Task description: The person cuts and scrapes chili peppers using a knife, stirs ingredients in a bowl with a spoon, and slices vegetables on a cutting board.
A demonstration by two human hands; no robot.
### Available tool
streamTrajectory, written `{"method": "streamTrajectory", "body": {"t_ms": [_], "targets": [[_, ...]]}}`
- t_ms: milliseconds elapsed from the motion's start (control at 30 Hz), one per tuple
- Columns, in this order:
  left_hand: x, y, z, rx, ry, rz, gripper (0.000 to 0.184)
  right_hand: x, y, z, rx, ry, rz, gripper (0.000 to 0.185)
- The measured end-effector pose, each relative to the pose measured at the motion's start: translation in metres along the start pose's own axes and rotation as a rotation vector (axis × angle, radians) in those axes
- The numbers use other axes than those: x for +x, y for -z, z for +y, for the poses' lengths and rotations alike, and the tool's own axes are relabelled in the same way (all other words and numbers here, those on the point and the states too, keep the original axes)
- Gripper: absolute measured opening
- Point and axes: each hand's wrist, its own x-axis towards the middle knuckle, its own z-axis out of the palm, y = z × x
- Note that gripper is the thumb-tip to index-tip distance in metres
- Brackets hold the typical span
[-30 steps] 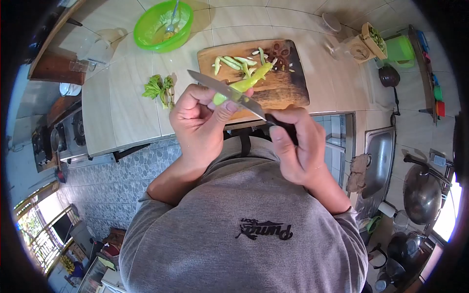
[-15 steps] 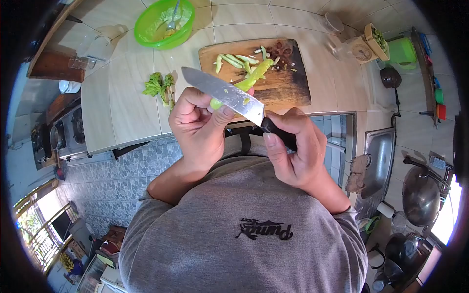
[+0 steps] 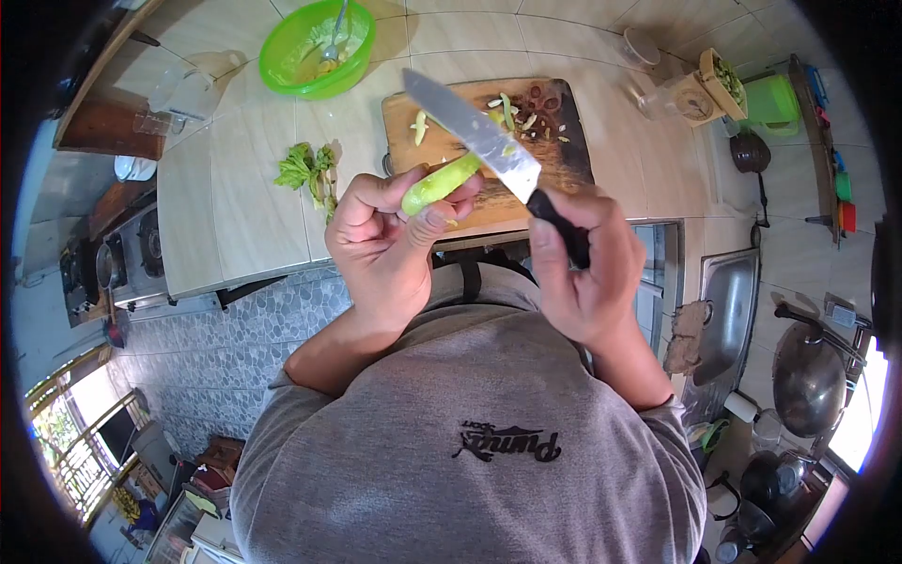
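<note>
My left hand is closed around a long, pale green vegetable, which looks peeled and slants up to the right; its exact kind is unclear. In my right hand is the black handle of a kitchen knife. The broad blade points up and left, crossing in front of the vegetable's far end, and small green bits cling to it. Whether the blade touches the vegetable I cannot tell. Beyond both hands lies a wooden cutting board with pale green strips and small scraps on it, partly hidden by the blade.
Left of the board are leafy greens on the tiled counter. A green bowl holding a spoon and some food stands at the back. A clear container and a kitchen scale are at the back right, with a metal sink farther right.
The knife has swung upward and to the right, with my right hand shifting right. The vegetable, partly behind the blade before, shows more fully now. My left hand has barely moved.
</note>
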Motion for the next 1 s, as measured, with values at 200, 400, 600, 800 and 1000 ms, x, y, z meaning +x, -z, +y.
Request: {"method": "streamTrajectory", "body": {"t_ms": [200,400,600,800,1000], "targets": [[-0.001,-0.001,-0.003,0.054,-0.027,0.011,0.019,0.005,0.006,-0.001,-0.006,0.006,-0.058,0.021],[0.000,0.004,-0.007,0.085,0.049,-0.044,0.018,0.017,0.011,0.011,0.273,-0.311,0.169,0.016],[-0.005,0.000,-0.007,0.029,0.195,-0.145,0.020,0.028,0.010,0.024,0.393,-0.508,-0.128,0.022],[0.000,0.005,-0.002,-0.252,0.430,-0.347,0.034,0.029,0.013,0.031,0.639,-0.517,-0.225,0.021],[0.010,0.014,-0.020,-0.711,0.786,-0.476,0.046,0.032,0.009,0.029,0.843,-0.432,-0.328,0.016]]}}
